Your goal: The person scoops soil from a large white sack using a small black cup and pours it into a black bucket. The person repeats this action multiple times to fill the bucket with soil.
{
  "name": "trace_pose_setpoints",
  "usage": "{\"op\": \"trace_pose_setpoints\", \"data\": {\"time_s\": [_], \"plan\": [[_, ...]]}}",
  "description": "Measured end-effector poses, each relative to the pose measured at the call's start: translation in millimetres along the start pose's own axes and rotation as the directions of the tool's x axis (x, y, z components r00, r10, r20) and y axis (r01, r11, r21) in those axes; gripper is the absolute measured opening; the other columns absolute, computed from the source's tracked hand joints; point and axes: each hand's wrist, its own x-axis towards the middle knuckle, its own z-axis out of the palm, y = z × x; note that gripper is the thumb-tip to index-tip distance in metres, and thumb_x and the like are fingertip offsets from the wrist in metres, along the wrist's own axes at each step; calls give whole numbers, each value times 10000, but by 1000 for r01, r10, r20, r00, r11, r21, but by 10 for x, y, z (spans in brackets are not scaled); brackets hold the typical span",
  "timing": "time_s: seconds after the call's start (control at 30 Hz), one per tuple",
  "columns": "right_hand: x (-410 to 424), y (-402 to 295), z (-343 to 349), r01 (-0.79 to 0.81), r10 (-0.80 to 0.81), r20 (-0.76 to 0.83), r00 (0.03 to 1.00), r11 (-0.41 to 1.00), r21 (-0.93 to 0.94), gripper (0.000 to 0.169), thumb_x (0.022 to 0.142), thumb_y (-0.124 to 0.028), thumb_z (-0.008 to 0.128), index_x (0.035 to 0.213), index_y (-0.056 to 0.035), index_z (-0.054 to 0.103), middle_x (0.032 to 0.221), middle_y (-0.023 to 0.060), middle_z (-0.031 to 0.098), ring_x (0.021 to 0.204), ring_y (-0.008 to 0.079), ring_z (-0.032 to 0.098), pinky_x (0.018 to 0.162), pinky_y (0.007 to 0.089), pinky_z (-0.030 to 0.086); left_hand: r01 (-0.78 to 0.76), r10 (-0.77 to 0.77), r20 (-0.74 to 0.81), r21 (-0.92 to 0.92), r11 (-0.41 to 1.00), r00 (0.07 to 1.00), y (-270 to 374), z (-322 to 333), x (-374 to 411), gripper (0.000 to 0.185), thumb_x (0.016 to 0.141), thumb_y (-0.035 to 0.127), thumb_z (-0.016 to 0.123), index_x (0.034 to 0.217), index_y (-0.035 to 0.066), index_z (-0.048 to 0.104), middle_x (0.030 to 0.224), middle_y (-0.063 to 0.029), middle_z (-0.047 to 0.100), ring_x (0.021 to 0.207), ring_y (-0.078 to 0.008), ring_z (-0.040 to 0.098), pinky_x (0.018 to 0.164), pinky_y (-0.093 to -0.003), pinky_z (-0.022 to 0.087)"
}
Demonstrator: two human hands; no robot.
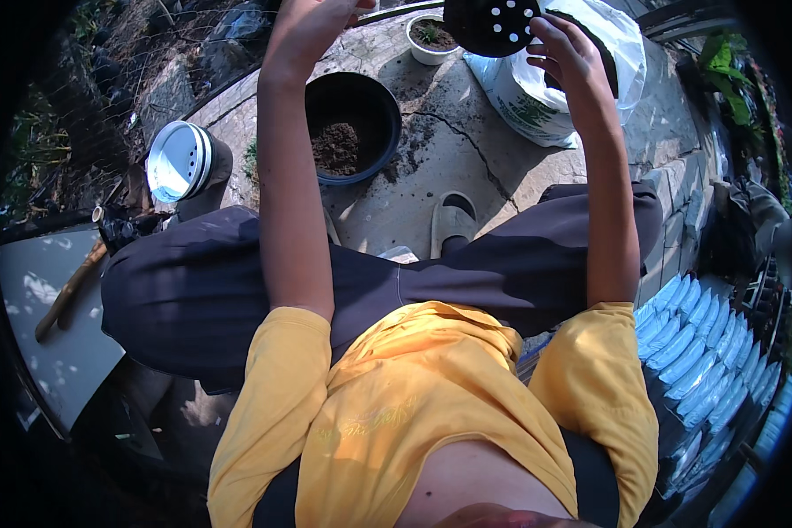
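My right hand [567,53] has its fingers on the edge of a black plastic plant pot [468,26], whose base with several round drainage holes faces me. Below that hand stands an open white plastic sack [531,105] with dark contents. My left hand [317,20] is raised at the top edge, its fingers cut off by the frame, so any hold is unclear. Under my left forearm sits a wide black tub [386,148] with a heap of brown soil [335,146] in it. A small white pot [429,54] with soil and a green seedling stands behind the tub.
Stacked white pots [178,162] lean at the left. A wooden-handled tool [72,287] lies on a pale board [20,264]. Spilled soil and a crack mark the concrete [429,165] by my sandal [445,228]. Many filled plastic bags [699,350] are piled at the right.
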Motion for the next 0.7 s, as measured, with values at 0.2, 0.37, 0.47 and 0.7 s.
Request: {"op": "trace_pose_setpoints", "data": {"time_s": [0.2, 0.37, 0.47, 0.7], "plan": [[-241, 265, 1108, 362, -276, 351, 895, 908, -210, 849, 801, -422, 869, 1405, 24, 473, 1252, 219, 583, 1077, 275, 669, 924, 390, 560, 38, -7, -329, 87, 996, 944, 468, -644, -523, 237, 1038, 293, 611, 1149, 91, 667, 988, -16, 708, 817, -90, 652, 690, -239, 503], [-368, 556, 1388, 726, -533, 500, 683, 572, -382, 883, 759, -310, 912, 1455, -41, 441, 1266, 177, 519, 1072, 288, 627, 935, 379, 544, 76, -54, -337, 53, 996, 940, 308, -750, -510, 246, 1041, 305, 614, 1151, 91, 667, 978, -11, 701, 818, -88, 651, 703, -240, 504], [-308, 449, 1404, 686, -523, 459, 718, 642, -341, 888, 752, -318, 920, 1454, -46, 448, 1277, 172, 509, 1081, 269, 616, 937, 365, 540, 52, -21, -340, 82, 995, 940, 342, -857, -601, 245, 1043, 304, 610, 1155, 94, 666, 981, -10, 702, 816, -86, 650, 709, -239, 507], [-296, 468, 1246, 609, -516, 336, 788, 733, -303, 865, 730, -370, 923, 1383, -14, 481, 1196, 172, 538, 1022, 276, 633, 889, 377, 555, 11, -6, -229, 24, 1000, 973, 245, -596, -351, 253, 1042, 304, 609, 1161, 86, 655, 990, -24, 712, 814, -87, 653, 700, -239, 504]]}}
